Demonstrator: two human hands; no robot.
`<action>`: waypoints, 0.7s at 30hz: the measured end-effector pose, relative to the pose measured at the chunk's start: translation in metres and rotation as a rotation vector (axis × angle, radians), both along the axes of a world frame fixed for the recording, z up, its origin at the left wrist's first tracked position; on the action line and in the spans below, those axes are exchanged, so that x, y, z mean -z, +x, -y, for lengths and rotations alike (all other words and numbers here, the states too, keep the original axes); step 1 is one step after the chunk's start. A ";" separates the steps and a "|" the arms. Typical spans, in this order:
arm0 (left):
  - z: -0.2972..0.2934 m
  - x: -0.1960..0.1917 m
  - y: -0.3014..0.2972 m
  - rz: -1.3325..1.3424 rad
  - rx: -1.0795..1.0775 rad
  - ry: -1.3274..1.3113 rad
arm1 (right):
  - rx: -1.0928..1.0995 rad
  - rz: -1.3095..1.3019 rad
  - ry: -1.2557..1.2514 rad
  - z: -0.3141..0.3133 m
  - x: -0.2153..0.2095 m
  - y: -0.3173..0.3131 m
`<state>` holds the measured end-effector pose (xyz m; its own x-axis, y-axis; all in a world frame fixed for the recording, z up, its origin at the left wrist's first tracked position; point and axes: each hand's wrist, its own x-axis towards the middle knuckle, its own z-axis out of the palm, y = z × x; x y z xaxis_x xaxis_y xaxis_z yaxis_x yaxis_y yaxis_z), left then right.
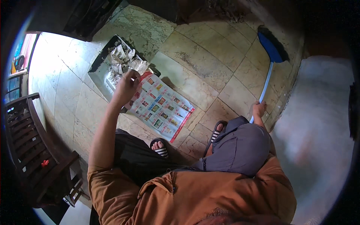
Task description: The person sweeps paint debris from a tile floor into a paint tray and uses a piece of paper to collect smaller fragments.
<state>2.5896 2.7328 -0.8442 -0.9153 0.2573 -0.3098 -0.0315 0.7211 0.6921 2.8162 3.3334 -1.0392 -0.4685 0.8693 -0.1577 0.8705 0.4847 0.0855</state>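
Observation:
My left hand (pixel 125 88) is raised over the floor and pinches the near edge of a colourful printed paper flyer (pixel 161 107) that lies spread on the tiles. Just beyond it sits a dark dustpan (pixel 100 69) holding a heap of crumpled paper scraps and debris (pixel 122 62). My right hand (pixel 259 109) grips the white handle of a broom (pixel 267 80), whose blue head (pixel 273 44) rests on the floor at the far right.
A dark wooden slatted bench (pixel 32 150) stands at the left. My feet in striped sandals (pixel 160 148) are planted near the flyer. Dirt lies along the far wall (pixel 221 11). A pale rug or mat (pixel 318 123) covers the right side.

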 end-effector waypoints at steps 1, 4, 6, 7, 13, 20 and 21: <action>0.000 0.002 -0.003 0.022 0.048 -0.033 | -0.012 -0.164 -0.039 -0.006 -0.002 0.003; -0.002 -0.007 -0.001 0.130 0.005 -0.031 | -0.029 -0.347 -0.162 0.018 -0.054 -0.015; -0.004 -0.006 -0.006 0.069 0.037 -0.040 | 0.002 -0.380 -0.216 0.017 -0.079 -0.021; -0.004 -0.001 -0.008 0.032 0.083 -0.036 | -0.003 -0.385 -0.208 0.019 -0.095 -0.024; 0.000 0.009 -0.013 -0.002 0.158 0.033 | -0.304 -0.469 -0.157 0.025 -0.181 -0.035; 0.006 0.027 -0.020 -0.079 0.182 0.083 | -0.428 -0.415 -0.109 0.069 -0.271 -0.016; 0.005 0.024 -0.020 -0.077 0.170 0.087 | -0.451 -0.422 -0.132 0.075 -0.284 -0.014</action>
<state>2.5701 2.7275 -0.8687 -0.8767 0.4326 -0.2106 0.1405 0.6488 0.7478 2.8018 3.2586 -0.7556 -0.8296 0.5576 0.0285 0.5238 0.7949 -0.3061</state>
